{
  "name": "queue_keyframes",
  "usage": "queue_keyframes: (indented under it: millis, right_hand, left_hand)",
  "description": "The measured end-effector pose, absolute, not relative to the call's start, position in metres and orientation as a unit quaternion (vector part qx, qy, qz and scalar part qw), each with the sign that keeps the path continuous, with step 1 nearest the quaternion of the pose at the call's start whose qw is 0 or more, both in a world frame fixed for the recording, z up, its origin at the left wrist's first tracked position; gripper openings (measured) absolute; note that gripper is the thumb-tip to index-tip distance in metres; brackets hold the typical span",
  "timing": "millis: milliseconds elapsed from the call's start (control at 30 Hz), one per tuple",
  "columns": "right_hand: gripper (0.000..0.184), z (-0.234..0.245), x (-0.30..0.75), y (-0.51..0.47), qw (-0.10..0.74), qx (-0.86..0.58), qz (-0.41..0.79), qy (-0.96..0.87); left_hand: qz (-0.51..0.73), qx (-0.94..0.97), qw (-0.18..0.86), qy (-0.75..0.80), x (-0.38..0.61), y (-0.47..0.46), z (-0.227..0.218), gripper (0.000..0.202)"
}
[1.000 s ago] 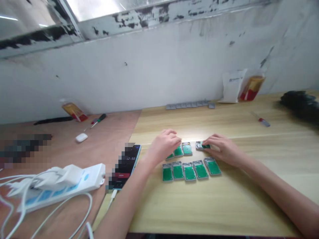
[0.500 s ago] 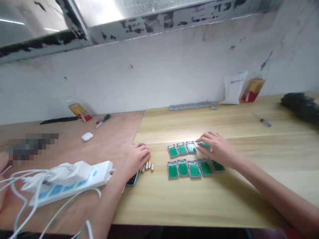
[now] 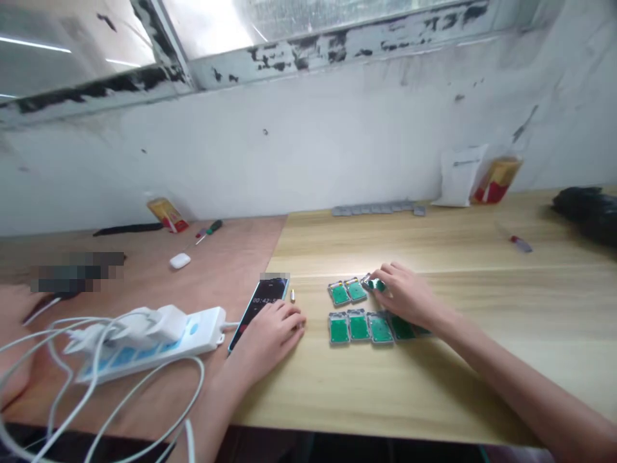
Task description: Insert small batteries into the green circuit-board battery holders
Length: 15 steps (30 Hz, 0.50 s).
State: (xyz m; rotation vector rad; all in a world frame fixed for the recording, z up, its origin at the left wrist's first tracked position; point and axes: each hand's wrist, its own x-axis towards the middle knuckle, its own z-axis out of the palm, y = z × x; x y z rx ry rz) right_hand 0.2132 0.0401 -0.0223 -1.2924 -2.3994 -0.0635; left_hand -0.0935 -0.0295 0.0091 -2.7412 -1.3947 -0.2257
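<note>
Gripping a green-faced unit (image 3: 377, 284) between thumb and forefinger, the right hand (image 3: 405, 296) in the head view had its fingers nearly closed. Two similar units (image 3: 348, 292) lay just left of those fingers, a row of units (image 3: 359, 326) nearer the person. The left hand (image 3: 270, 337) curled over the counter (image 3: 385, 399), its hold impossible to tell; a battery (image 3: 292, 296) lay just beyond its fingers, a phone (image 3: 252, 308) beside them.

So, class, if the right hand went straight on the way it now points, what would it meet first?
Probably the green circuit board just left of the held circuit board; with depth unclear, the right hand might pass above it.
</note>
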Motion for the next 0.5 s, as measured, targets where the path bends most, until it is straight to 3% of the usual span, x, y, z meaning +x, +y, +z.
queue_keyframes:
  millis: [267,500]
  right_hand:
    - [0.012,-0.022,0.225,0.044,0.198,-0.448,-0.003,-0.872]
    - [0.013,-0.022,0.237,0.049,0.224,-0.405,0.073,-0.883]
  left_hand:
    - [-0.1,-0.887,0.009,-0.45,-0.083,-0.033,0.018,0.015]
    - [-0.149,-0.924,0.006,-0.353,0.004,0.02,0.012,0.013]
